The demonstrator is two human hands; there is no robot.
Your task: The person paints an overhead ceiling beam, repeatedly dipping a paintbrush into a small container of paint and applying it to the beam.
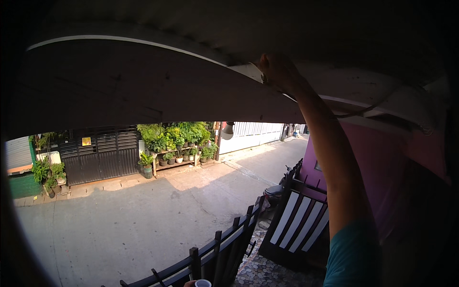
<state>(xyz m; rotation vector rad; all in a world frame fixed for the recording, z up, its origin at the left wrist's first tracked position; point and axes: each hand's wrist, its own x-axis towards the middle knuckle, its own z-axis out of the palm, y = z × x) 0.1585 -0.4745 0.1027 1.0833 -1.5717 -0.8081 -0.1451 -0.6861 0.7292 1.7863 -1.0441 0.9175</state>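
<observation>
My right arm, in a teal sleeve, reaches up to the underside of a roof. My right hand [278, 74] is closed at the edge of a long dark beam [158, 88], beside a pale strip. Deep shade hides what its fingers hold, if anything. At the bottom edge, only a bit of my left hand [190, 283] shows, its fingers against a small white round-rimmed container [203, 283]. The rest of that hand and most of the container lie outside the picture.
A black metal fence [217, 251] and a black gate with white slats [299, 222] stand below. Beyond lies a concrete street [129, 229] with potted plants [177, 143] across it. A lamp-like grey cone [228, 130] hangs under the beam. A pink wall [354, 158] rises at right.
</observation>
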